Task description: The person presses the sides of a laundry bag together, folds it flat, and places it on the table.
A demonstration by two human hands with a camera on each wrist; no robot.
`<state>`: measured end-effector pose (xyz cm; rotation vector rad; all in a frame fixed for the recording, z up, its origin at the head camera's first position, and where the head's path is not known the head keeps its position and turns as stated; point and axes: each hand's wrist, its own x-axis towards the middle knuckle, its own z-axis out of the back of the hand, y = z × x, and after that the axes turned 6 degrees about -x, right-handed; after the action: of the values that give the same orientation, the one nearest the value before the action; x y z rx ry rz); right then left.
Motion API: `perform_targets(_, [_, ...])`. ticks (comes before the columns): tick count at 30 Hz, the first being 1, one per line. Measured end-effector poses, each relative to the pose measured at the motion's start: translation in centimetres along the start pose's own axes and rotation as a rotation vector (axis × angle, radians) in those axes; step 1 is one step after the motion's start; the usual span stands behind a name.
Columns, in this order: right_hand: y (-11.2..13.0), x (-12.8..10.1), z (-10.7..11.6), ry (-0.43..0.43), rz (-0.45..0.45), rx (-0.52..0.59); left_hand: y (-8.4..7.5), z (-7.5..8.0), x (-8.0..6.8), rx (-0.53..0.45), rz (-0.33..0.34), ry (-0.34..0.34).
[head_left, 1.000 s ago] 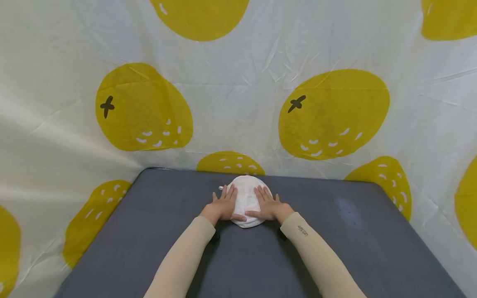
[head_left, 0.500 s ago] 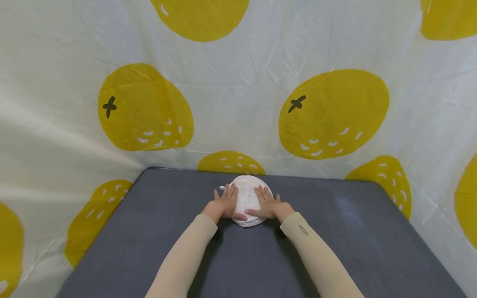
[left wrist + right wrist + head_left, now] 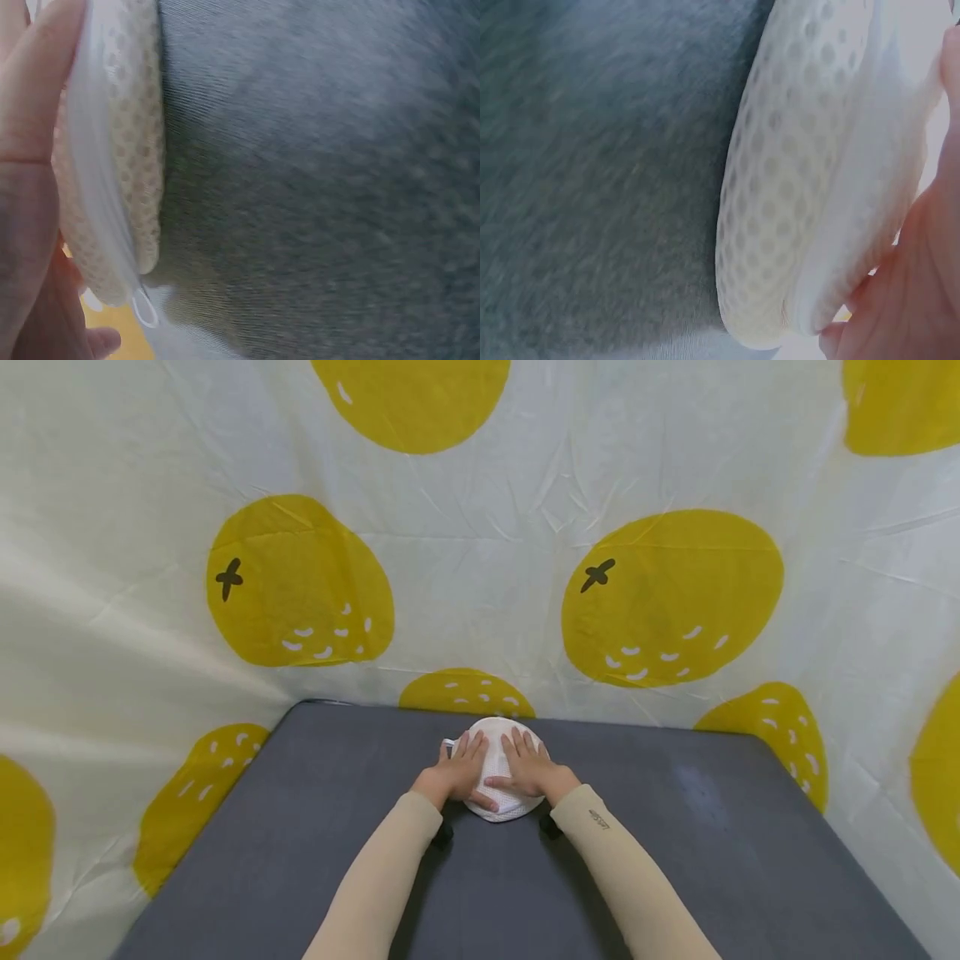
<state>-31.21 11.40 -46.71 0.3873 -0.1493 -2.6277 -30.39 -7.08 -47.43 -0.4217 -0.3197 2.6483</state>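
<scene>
A round white mesh laundry bag (image 3: 495,766) lies at the far middle of the dark table. My left hand (image 3: 461,774) rests on its left part, fingers extended and pointing away from me. On the right part lies my right hand (image 3: 531,770), its fingers spread and its thumb toward the left one. The left wrist view shows the honeycomb mesh side (image 3: 139,150) with a smooth white band and a small loop (image 3: 146,309) at its end. In the right wrist view, the puffy mesh edge (image 3: 780,172) stands off the table beside the right hand. The palms' undersides are hidden.
The dark grey tabletop (image 3: 480,893) stretches around the bag toward me and to both sides. A white cloth (image 3: 480,593) printed with yellow fruit hangs behind the table's far edge and along both sides.
My right hand has slid slightly left over the bag, and my left hand slightly right, so they are closer together. The head view has tilted a little.
</scene>
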Motion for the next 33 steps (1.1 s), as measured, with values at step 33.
perform_targets(33, [-1.3,2.9,-2.4,0.014,-0.048,0.033,0.5,-0.7,0.8,-0.002,-0.001,-0.038])
